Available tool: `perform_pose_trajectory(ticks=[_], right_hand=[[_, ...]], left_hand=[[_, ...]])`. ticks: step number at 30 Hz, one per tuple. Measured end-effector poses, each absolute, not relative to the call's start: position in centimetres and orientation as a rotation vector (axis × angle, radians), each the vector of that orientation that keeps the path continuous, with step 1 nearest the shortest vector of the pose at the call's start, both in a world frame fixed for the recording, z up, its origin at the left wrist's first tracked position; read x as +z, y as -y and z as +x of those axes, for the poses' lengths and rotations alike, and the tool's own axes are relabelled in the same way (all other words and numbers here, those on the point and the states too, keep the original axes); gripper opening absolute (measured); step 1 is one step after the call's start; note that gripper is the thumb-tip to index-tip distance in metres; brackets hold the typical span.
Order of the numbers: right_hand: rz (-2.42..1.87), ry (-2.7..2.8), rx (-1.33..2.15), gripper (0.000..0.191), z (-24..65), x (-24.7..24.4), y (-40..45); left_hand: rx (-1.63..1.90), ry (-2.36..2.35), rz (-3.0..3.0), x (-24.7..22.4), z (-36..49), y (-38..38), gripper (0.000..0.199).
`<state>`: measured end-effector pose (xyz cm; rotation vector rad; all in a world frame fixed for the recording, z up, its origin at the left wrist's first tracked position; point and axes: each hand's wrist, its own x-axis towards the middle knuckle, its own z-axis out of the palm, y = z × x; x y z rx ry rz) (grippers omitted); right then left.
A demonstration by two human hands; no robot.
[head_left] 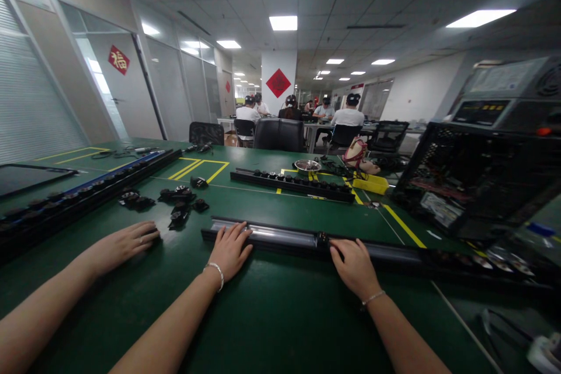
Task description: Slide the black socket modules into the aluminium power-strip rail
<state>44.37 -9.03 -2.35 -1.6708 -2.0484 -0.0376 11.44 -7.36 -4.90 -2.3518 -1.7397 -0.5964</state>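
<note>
Head view: red paper diamond (119, 61) reads gold 福
Left hand (230, 249): spread loose on long black rail (284, 238)
Right hand (354, 266): fingertips by small black part (323, 238), can't tell if pinched tbh

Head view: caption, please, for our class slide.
Left hand on a black rail, right hand at a small part.

At my remote screen I see the left hand (228, 248) lying spread over the left end of a long black rail (283, 238), mid-frame. The right hand (354, 266), right of centre, touches a small black module (323, 239) in that rail. A co-worker's hand (125, 243) rests on the green tabletop (280, 321) at left, below loose black modules (179, 197). Beyond, I make out a shorter loaded rail (291, 184), a metal bowl (307, 172), a yellow tray (371, 184) and, far right, an open computer case (438, 187).
</note>
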Motion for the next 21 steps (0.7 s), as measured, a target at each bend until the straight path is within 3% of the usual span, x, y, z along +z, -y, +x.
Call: perform_pose_trajectory(ticks=[21], right_hand=[[-1.613, 2.225, -0.058, 0.038, 42.0, -2.7, 9.3]], left_hand=[[-0.631, 1.75, -2.31, -4.7, 12.0, 7.6, 0.038]])
